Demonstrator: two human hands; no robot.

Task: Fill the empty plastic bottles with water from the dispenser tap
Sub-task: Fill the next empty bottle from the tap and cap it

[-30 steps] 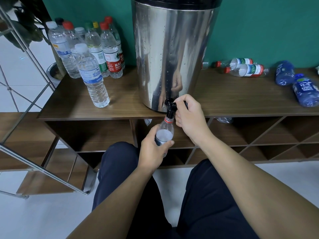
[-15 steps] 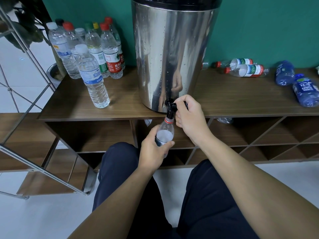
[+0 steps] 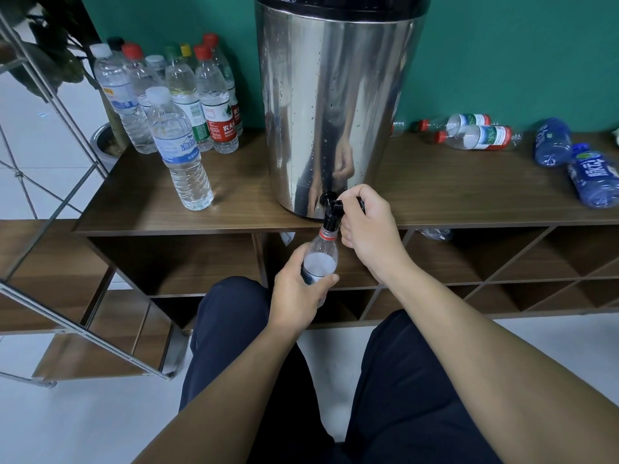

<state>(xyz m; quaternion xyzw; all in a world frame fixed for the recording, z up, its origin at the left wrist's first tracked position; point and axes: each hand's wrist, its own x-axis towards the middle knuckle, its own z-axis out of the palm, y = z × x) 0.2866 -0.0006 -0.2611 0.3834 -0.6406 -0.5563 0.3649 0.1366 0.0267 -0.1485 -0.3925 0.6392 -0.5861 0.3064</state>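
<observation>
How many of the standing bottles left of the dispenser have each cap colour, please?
White caps: 3
Red caps: 3
Green cap: 1
Yellow cap: 1
Black cap: 1
Total: 9 standing bottles

In front of me runs a low wooden cabinet [image 3: 435,195] set against a green wall [image 3: 502,61]. Under its top are open cubbies [image 3: 167,259] on the left and slanted dividers [image 3: 522,262] on the right. At my left a metal rack [image 3: 67,316] leans across the view, with a dark-leaved plant [image 3: 50,61] behind it at the far left and a round pot [image 3: 100,139] below the leaves. The floor [image 3: 83,423] is pale, and my dark trousers [image 3: 402,396] fill the near edge.
</observation>
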